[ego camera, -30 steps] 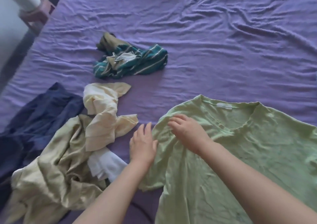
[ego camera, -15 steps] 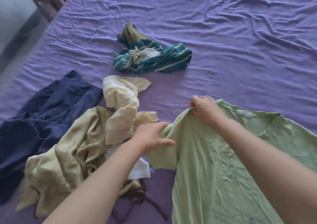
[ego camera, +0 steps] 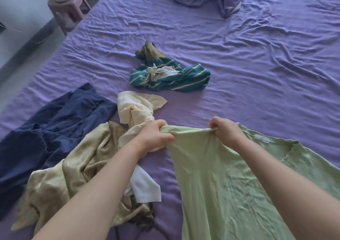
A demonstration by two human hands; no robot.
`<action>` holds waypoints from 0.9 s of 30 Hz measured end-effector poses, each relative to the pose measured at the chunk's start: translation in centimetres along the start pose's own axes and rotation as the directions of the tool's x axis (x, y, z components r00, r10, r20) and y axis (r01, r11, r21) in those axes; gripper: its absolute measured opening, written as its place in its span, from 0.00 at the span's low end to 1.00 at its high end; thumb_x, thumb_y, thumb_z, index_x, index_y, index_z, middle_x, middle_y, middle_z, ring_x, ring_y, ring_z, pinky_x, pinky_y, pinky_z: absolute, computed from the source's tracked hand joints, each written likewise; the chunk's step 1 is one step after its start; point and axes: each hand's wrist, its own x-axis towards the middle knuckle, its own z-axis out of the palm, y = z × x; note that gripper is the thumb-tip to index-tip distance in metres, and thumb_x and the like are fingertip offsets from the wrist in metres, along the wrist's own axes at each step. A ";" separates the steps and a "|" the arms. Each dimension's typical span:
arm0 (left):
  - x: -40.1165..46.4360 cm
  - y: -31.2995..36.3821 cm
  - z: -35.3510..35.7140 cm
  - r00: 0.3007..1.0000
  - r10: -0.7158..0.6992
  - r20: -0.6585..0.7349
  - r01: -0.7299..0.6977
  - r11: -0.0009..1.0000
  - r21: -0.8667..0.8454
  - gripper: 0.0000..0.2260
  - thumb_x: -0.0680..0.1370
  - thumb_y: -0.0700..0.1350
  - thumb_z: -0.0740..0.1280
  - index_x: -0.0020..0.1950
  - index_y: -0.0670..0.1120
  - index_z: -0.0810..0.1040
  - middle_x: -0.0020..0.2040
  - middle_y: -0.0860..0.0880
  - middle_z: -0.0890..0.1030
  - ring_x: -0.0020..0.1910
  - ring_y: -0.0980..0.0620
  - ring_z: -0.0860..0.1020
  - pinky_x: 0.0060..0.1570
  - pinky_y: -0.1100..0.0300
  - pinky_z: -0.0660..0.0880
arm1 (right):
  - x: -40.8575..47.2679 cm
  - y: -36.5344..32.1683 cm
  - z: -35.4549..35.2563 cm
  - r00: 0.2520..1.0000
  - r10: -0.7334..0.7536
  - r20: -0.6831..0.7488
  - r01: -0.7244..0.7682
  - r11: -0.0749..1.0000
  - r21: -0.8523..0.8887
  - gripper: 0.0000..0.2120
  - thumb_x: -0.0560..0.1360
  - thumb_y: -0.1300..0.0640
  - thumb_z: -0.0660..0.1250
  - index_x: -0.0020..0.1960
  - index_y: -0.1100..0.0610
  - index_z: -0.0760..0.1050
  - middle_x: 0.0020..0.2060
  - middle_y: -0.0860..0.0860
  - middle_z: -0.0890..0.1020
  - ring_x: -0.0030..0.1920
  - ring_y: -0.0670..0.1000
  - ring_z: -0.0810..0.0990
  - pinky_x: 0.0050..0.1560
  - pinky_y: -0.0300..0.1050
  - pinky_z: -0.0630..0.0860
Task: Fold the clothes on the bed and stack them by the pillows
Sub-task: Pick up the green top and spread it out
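A light green cotton T-shirt (ego camera: 230, 181) is gripped along one lifted edge by the left hand (ego camera: 156, 136) and right hand (ego camera: 225, 131), above the purple-sheeted bed (ego camera: 257, 65); a teal striped garment (ego camera: 171, 76) is seen at 12 o'clock.

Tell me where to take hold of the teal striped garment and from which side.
Grip the teal striped garment at its right end, coming from the right: that end sticks out as a free striped lobe on bare sheet, while the left end is knotted with olive and white cloth.

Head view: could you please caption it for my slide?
Both hands, left and right, grip the green shirt's edge above the purple bed sheet.
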 end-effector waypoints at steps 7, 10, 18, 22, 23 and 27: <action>-0.4 0.7 0.2 0.969 -0.128 -0.211 0.095 0.982 -0.161 0.09 0.69 0.45 0.76 0.43 0.47 0.78 0.39 0.50 0.80 0.39 0.53 0.78 0.42 0.59 0.74 | -0.3 -1.5 -0.9 0.998 0.054 -0.033 -0.053 0.998 0.022 0.13 0.73 0.64 0.58 0.51 0.50 0.74 0.49 0.54 0.79 0.51 0.57 0.76 0.49 0.48 0.70; -1.1 2.2 1.6 0.990 -0.129 -0.059 0.108 0.956 -0.273 0.04 0.72 0.44 0.73 0.44 0.45 0.81 0.39 0.49 0.81 0.39 0.52 0.78 0.39 0.62 0.73 | -1.9 -4.1 -1.7 0.977 -0.187 0.107 0.136 0.921 0.365 0.14 0.71 0.62 0.65 0.54 0.49 0.76 0.49 0.44 0.79 0.53 0.46 0.77 0.57 0.41 0.72; -3.3 1.3 10.9 0.931 -0.096 0.353 0.191 0.951 -0.245 0.25 0.75 0.30 0.55 0.68 0.50 0.70 0.54 0.45 0.79 0.52 0.53 0.77 0.40 0.71 0.73 | -5.8 1.3 0.5 0.988 0.150 0.041 -0.156 0.961 0.227 0.13 0.75 0.66 0.62 0.56 0.57 0.79 0.54 0.51 0.82 0.51 0.48 0.77 0.51 0.34 0.67; -2.6 -2.1 12.4 0.972 -0.035 -0.231 0.089 0.969 0.230 0.16 0.75 0.35 0.60 0.60 0.46 0.78 0.56 0.45 0.78 0.57 0.46 0.74 0.56 0.56 0.72 | -7.2 3.2 2.3 0.991 0.090 0.100 -0.114 0.958 0.263 0.11 0.75 0.57 0.68 0.58 0.53 0.78 0.52 0.50 0.81 0.51 0.47 0.79 0.52 0.38 0.71; -2.4 -2.7 12.3 0.956 -0.009 -0.292 0.119 0.924 0.363 0.13 0.76 0.41 0.63 0.59 0.49 0.78 0.56 0.47 0.77 0.58 0.47 0.72 0.56 0.56 0.70 | -7.1 3.2 2.8 0.994 0.064 0.092 -0.083 0.972 0.220 0.14 0.75 0.55 0.69 0.60 0.52 0.76 0.53 0.50 0.80 0.53 0.48 0.78 0.54 0.39 0.70; -1.8 -3.8 12.4 0.964 -0.149 -0.220 0.225 0.899 0.375 0.17 0.72 0.57 0.69 0.58 0.52 0.76 0.55 0.50 0.77 0.57 0.49 0.74 0.52 0.57 0.72 | -6.3 2.4 4.1 0.997 0.061 0.046 -0.066 0.991 0.112 0.20 0.75 0.53 0.67 0.66 0.48 0.71 0.59 0.48 0.75 0.60 0.51 0.73 0.58 0.46 0.71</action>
